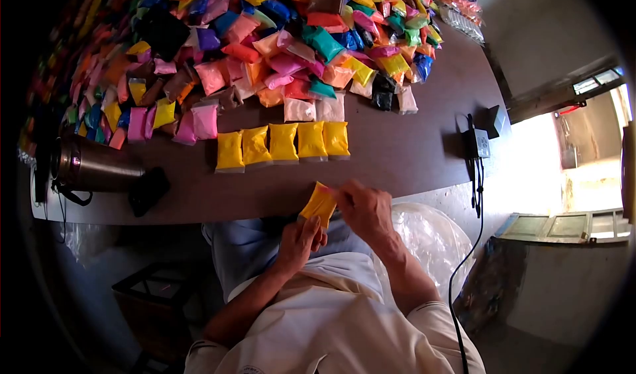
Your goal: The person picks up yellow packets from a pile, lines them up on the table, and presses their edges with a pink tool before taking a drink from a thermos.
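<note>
My left hand (301,243) pinches the lower end of a yellow packet (319,204) just off the table's front edge, above my lap. At the packet's upper right side is my right hand (363,208), its fingers curled close to the packet's end; whether they grip it is hard to make out. Beyond my hands, several yellow packets (283,142) lie side by side in a row on the brown table (397,155). Two pale pink packets (300,109) lie just behind that row.
A large heap of coloured packets (265,49) covers the table's far side. A metal flask (99,165) lies at the left beside a black object (149,192). At the right edge stands a black adapter (477,143) with a hanging cable. Clear plastic (430,241) lies below the edge.
</note>
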A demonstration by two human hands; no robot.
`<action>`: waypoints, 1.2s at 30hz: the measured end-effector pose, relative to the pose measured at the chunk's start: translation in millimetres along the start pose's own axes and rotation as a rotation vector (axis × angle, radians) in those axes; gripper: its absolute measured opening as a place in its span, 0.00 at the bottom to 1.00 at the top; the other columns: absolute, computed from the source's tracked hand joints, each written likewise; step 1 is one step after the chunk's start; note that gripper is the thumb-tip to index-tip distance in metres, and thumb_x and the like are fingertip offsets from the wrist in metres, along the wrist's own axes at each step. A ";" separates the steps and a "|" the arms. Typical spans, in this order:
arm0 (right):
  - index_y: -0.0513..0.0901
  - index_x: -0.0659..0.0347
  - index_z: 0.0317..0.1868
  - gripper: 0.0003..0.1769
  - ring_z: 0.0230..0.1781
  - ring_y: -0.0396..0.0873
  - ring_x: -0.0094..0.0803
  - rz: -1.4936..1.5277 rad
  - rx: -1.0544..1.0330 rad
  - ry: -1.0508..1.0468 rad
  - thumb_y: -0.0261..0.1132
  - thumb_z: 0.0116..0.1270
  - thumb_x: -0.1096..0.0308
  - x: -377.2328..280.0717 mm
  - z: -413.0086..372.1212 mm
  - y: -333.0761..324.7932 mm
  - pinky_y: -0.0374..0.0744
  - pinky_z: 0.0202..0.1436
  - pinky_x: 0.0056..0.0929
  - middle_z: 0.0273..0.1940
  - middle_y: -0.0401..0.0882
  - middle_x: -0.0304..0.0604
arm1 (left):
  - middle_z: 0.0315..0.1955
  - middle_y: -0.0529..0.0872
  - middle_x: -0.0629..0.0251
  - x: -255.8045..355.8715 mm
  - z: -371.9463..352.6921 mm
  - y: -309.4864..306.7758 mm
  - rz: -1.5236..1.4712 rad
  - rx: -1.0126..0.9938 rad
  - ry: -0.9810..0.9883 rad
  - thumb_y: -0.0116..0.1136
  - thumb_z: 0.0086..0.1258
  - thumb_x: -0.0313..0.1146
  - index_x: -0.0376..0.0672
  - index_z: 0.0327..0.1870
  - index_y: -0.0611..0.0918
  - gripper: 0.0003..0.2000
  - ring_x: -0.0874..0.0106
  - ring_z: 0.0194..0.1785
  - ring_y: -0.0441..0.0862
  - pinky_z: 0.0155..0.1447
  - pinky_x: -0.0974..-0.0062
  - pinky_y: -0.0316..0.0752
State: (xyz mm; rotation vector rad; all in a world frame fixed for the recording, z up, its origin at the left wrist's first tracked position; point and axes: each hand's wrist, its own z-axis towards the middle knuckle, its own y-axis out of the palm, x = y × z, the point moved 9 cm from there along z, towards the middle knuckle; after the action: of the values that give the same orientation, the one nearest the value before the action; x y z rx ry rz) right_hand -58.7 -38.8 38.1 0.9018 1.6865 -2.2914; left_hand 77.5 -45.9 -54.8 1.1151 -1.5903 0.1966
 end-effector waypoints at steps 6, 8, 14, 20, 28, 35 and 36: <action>0.80 0.61 0.35 0.05 0.17 0.74 0.37 0.144 0.140 0.181 0.64 0.63 0.69 4.4 -6.8 -29.4 0.72 0.24 0.29 0.19 0.75 0.46 | 0.14 0.70 0.70 -9.6 -1.9 -5.5 -0.030 0.005 0.025 0.46 0.76 0.48 0.41 0.16 0.70 0.26 0.80 0.19 0.68 0.26 0.80 0.65; 0.80 0.60 0.37 0.10 0.20 0.78 0.43 0.271 -0.031 0.282 0.67 0.61 0.63 -9.1 -12.1 -10.3 0.75 0.26 0.36 0.22 0.79 0.45 | 0.14 0.71 0.70 -9.3 -2.6 -3.9 0.010 0.003 0.015 0.46 0.77 0.48 0.40 0.16 0.70 0.26 0.80 0.19 0.68 0.26 0.80 0.64; 0.80 0.59 0.43 0.22 0.27 0.84 0.43 0.160 -0.092 0.256 0.71 0.56 0.52 -26.0 -4.7 10.7 0.80 0.31 0.36 0.24 0.82 0.47 | 0.14 0.74 0.66 13.7 -8.5 3.1 0.292 -0.011 0.184 0.48 0.76 0.43 0.36 0.20 0.74 0.23 0.77 0.19 0.70 0.26 0.75 0.65; 0.78 0.62 0.43 0.20 0.24 0.83 0.38 0.089 -0.165 0.226 0.68 0.57 0.57 -21.6 -0.8 15.6 0.79 0.31 0.33 0.23 0.80 0.46 | 0.15 0.75 0.60 21.3 -16.0 3.7 0.512 -0.021 0.214 0.52 0.73 0.38 0.36 0.22 0.76 0.18 0.75 0.20 0.73 0.26 0.72 0.66; 0.74 0.66 0.44 0.11 0.33 0.73 0.23 0.830 -0.090 0.296 0.52 0.63 0.71 -10.1 -7.1 14.7 0.75 0.36 0.25 0.36 0.75 0.40 | 0.19 0.73 0.72 -1.1 -20.6 -10.4 0.244 -0.189 0.149 0.52 0.73 0.42 0.39 0.28 0.78 0.16 0.82 0.23 0.69 0.29 0.79 0.64; 0.74 0.66 0.47 0.12 0.28 0.75 0.28 0.609 -0.131 0.238 0.50 0.65 0.73 -19.9 -16.5 27.8 0.76 0.36 0.27 0.30 0.77 0.48 | 0.25 0.79 0.66 6.5 -12.6 -5.6 -0.215 -0.125 -0.071 0.40 0.77 0.50 0.39 0.29 0.78 0.24 0.81 0.27 0.74 0.31 0.81 0.68; 0.73 0.63 0.47 0.11 0.26 0.76 0.36 0.586 -0.109 0.198 0.52 0.67 0.71 -18.4 -16.2 27.5 0.75 0.33 0.31 0.28 0.77 0.50 | 0.24 0.80 0.65 7.7 -11.6 -7.9 -0.260 -0.067 -0.067 0.40 0.78 0.49 0.39 0.27 0.78 0.24 0.80 0.25 0.74 0.30 0.81 0.68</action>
State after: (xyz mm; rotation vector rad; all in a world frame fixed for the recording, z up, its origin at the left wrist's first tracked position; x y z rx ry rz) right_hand -25.3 -37.8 22.8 1.4093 1.3506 -1.7530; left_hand 91.7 -47.0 -47.5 1.2739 -1.4818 -0.0663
